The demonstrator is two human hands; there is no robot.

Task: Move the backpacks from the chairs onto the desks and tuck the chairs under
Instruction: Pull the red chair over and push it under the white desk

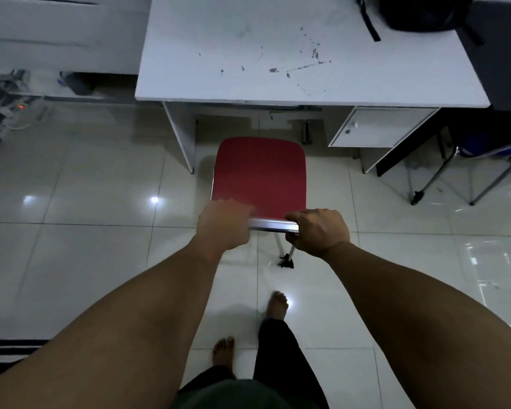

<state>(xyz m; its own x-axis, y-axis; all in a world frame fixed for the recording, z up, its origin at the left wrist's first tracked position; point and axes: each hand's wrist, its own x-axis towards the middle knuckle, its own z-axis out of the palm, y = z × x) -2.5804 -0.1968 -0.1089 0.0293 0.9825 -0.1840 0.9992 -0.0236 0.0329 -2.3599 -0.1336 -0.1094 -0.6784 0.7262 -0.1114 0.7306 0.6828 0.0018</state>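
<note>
A chair with a red seat stands on the tiled floor just in front of a white desk, its front edge near the desk's front edge. My left hand and my right hand both grip the chair's shiny metal back bar, one at each end. A black backpack lies on the desk at the far right corner, one strap trailing over the top. The seat carries nothing.
A white drawer unit hangs under the desk's right side and a white leg panel stands at its left. A blue folding chair stands to the right. Cables and a power strip lie at the left. My bare feet are behind the chair.
</note>
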